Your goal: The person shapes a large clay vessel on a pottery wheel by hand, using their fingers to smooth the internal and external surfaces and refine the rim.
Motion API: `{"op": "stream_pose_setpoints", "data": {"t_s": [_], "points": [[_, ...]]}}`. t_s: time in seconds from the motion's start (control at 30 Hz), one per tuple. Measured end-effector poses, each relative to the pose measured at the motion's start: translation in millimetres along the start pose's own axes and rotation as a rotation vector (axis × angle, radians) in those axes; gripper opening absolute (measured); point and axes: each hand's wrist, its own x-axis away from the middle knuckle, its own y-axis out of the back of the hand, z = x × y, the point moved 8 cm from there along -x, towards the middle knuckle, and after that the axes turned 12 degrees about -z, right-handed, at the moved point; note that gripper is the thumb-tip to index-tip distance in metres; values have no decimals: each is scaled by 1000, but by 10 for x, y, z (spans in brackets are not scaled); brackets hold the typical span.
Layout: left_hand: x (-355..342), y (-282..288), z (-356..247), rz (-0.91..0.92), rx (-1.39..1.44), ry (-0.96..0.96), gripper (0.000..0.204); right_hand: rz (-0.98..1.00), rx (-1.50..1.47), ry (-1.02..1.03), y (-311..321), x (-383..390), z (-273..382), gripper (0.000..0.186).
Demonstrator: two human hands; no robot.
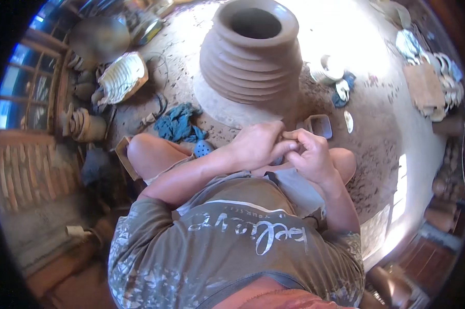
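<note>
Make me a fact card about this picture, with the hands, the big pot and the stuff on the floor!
Hands: left hand and right hand meet, fingers bent; anything between them is hidden
Big pot: brown, upright, ridged sides, wide open mouth
Pot's place: just beyond the hands
Floor, left of pot: crumpled blue-green cloth
Floor, right of pot: small rectangular tub

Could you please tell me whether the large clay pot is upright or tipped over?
Upright: the large clay pot stands with its open mouth on top and ridged wall below.
</note>
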Motion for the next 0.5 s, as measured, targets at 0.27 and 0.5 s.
{"op": "stream_pose_setpoints", "data": {"t_s": [0.27,0.5], "points": [[546,-236,671,11,1063,651,59,20,121,591,-563,81,381,31],[697,-358,880,-1,1046,592,49,79,227,579,-789,165,255,24]]}}
